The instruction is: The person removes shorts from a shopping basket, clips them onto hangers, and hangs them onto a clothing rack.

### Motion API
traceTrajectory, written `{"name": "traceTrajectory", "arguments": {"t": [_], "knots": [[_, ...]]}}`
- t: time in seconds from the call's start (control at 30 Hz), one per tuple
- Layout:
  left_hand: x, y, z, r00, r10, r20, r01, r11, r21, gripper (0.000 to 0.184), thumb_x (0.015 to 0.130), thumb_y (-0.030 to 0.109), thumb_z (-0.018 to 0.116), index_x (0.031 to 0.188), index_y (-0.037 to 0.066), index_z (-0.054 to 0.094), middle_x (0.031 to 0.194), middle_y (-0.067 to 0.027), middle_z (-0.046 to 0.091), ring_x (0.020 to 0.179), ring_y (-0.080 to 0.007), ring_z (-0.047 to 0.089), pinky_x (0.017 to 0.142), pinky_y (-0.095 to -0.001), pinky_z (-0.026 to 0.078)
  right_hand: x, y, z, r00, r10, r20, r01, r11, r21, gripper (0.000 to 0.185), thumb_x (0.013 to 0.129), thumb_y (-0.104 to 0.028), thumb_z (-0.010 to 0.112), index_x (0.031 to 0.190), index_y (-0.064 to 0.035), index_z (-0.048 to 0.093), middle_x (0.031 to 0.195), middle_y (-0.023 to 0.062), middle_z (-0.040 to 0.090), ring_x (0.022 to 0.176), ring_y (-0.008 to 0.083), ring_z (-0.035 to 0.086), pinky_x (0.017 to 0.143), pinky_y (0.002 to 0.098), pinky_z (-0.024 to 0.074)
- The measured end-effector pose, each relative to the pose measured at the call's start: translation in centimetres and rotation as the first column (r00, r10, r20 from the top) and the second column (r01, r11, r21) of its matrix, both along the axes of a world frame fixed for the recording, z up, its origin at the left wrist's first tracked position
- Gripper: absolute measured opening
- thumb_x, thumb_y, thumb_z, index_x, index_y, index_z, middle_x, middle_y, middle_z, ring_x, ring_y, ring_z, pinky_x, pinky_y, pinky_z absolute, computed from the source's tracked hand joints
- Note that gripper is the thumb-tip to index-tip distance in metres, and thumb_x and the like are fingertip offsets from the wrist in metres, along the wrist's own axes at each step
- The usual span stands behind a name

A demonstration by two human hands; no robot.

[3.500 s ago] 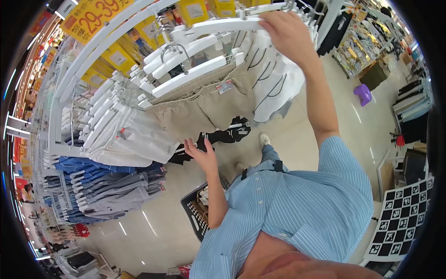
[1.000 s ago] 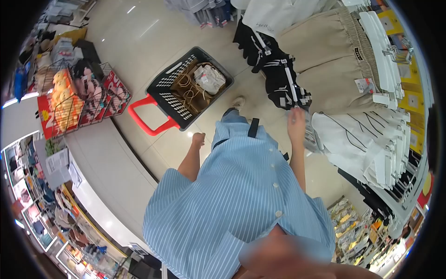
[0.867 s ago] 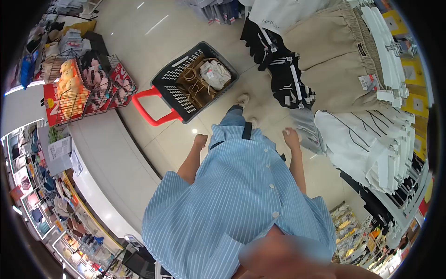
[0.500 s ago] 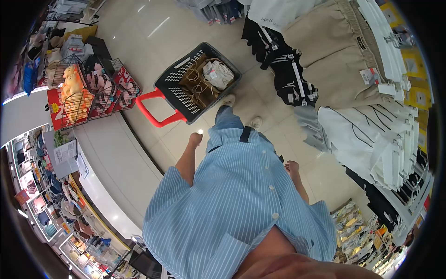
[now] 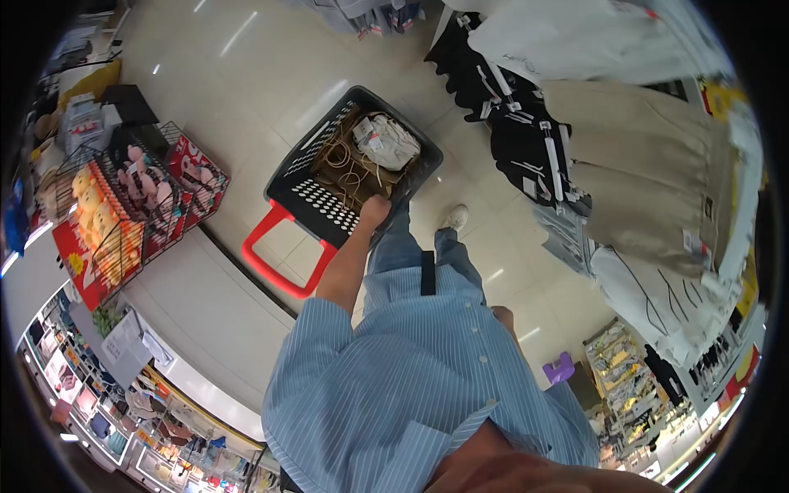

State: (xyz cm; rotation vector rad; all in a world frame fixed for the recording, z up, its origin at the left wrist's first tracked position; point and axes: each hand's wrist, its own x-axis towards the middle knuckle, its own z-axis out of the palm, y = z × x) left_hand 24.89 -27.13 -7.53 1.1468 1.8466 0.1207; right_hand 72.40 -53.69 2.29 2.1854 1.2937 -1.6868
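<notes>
My left hand (image 5: pixel 376 211), its fingers curled and nothing visible in them, appears over the near rim of a dark shopping basket (image 5: pixel 306 187). From this angle I cannot tell whether it touches the rim. The basket stands on the floor with its red handle (image 5: pixel 261 255) tipped out to the left. Inside lie a brown paper bag (image 5: pixel 335 168) with cord handles and a whitish bundled item (image 5: pixel 386 144) with a tag. My right hand (image 5: pixel 504 315) hangs low beside my shirt, mostly hidden by it, so its fingers do not show clearly.
Wire bins of plush toys (image 5: pixel 103 222) stand at the left beside a long pale counter (image 5: pixel 205 304). On the right, racks hold black garments (image 5: pixel 526 148), beige trousers (image 5: pixel 633 164) and white clothes (image 5: pixel 633 287). Tiled floor (image 5: pixel 271 99) runs between them. A purple object (image 5: pixel 559 368) is behind me, right.
My left hand has swung forward from beside my hip to over the basket's near rim. The basket appears closer to me. My right hand has dropped back partly behind my shirt.
</notes>
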Motion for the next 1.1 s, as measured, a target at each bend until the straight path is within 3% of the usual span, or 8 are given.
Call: {"name": "traceTrajectory", "arguments": {"t": [0.1, 0.2, 0.23, 0.47, 0.53, 0.6, 0.97, 1.1], "knots": [[-0.6, 4.4, -4.9, 0.991, -0.115, -0.061, 0.117, 0.993, 0.022, 0.031, 0.079, 0.027, 0.059, 0.084, -0.003, 0.065, 0.089, -0.0255, 0.065, 0.090, -0.0419, 0.062, 0.083, -0.0483, 0.049, -2.8, -2.0, 1.2, 0.936, -0.353, -0.001, 0.349, 0.924, -0.153, 0.021, 0.087, -0.010, 0.050, 0.099, 0.0002, 0.065, 0.081, 0.0107, 0.062, 0.064, 0.0200, 0.061, 0.053, 0.0314, 0.0490], [-2.4, 9.1, -9.3, 0.937, -0.327, -0.125, 0.299, 0.933, -0.201, 0.037, 0.079, 0.030, 0.061, 0.104, 0.002, 0.063, 0.113, -0.0197, 0.063, 0.109, -0.0368, 0.057, 0.091, -0.0454, 0.047, -3.6, -4.1, 2.0, 0.555, -0.817, 0.158, 0.802, 0.476, -0.360, 0.023, 0.085, -0.018, 0.052, 0.098, -0.0023, 0.062, 0.083, 0.0100, 0.060, 0.063, 0.0201, 0.060, 0.052, 0.0309, 0.0484], [-2.9, 11.5, -10.7, 0.915, -0.367, -0.170, 0.337, 0.924, -0.181, 0.039, 0.080, 0.030, 0.061, 0.108, 0.003, 0.061, 0.118, -0.0183, 0.060, 0.114, -0.0355, 0.053, 0.093, -0.0451, 0.046, -4.3, -3.8, 2.5, 0.733, -0.613, 0.294, 0.680, 0.646, -0.348, 0.025, 0.085, -0.019, 0.052, 0.099, -0.0013, 0.062, 0.087, 0.0112, 0.061, 0.063, 0.0220, 0.063, 0.054, 0.0315, 0.0506], [-3.4, 19.1, -18.8, 0.647, -0.679, -0.347, 0.639, 0.731, -0.238, 0.045, 0.088, 0.021, 0.051, 0.129, 0.002, 0.048, 0.148, -0.0182, 0.031, 0.128, -0.0359, 0.040, 0.097, -0.0455, 0.044, -7.7, -3.9, 7.8, 0.574, -0.676, 0.462, 0.819, 0.489, -0.302, 0.030, 0.087, -0.024, 0.053, 0.102, 0.0008, 0.061, 0.085, 0.0108, 0.061, 0.068, 0.0233, 0.067, 0.057, 0.0321, 0.0528], [-3.0, 19.9, -20.4, 0.722, -0.650, -0.237, 0.593, 0.757, -0.274, 0.045, 0.090, 0.016, 0.046, 0.132, 0.000, 0.043, 0.151, -0.0184, 0.023, 0.128, -0.0370, 0.039, 0.097, -0.0455, 0.044, -7.6, -5.4, 9.0, 0.834, -0.458, 0.308, 0.546, 0.764, -0.343, 0.030, 0.089, -0.026, 0.053, 0.100, 0.0007, 0.062, 0.084, 0.0096, 0.060, 0.067, 0.0230, 0.067, 0.057, 0.0315, 0.0526], [-2.5, 20.6, -21.9, 0.737, -0.638, -0.223, 0.561, 0.761, -0.325, 0.051, 0.090, 0.017, 0.049, 0.137, 0.000, 0.039, 0.157, -0.0160, 0.008, 0.124, -0.0349, 0.047, 0.095, -0.0421, 0.046, -9.0, -4.8, 9.2, 0.612, -0.586, 0.531, 0.786, 0.522, -0.331, 0.030, 0.092, -0.028, 0.053, 0.099, -0.0001, 0.063, 0.080, 0.0075, 0.061, 0.067, 0.0206, 0.067, 0.054, 0.0291, 0.0500], [-2.1, 18.8, -23.8, 0.711, -0.691, -0.130, 0.590, 0.687, -0.424, 0.041, 0.087, 0.010, 0.055, 0.127, 0.003, 0.051, 0.147, -0.0155, 0.026, 0.111, -0.0346, 0.057, 0.084, -0.0428, 0.053, -8.4, -12.3, 9.4, 0.886, -0.384, 0.261, 0.446, 0.861, -0.246, 0.027, 0.091, -0.025, 0.054, 0.097, 0.0002, 0.064, 0.083, 0.0064, 0.064, 0.061, 0.0154, 0.061, 0.056, 0.0276, 0.0492], [-2.1, 15.1, -26.6, 0.771, -0.580, -0.263, 0.515, 0.811, -0.278, 0.035, 0.087, 0.011, 0.056, 0.121, 0.004, 0.056, 0.136, -0.0137, 0.041, 0.107, -0.0323, 0.058, 0.081, -0.0436, 0.054, -10.4, -7.4, 8.5, 0.719, -0.593, 0.363, 0.693, 0.654, -0.304, 0.029, 0.091, -0.024, 0.052, 0.101, 0.0008, 0.063, 0.087, 0.0088, 0.064, 0.063, 0.0180, 0.063, 0.055, 0.0284, 0.0512]]}}
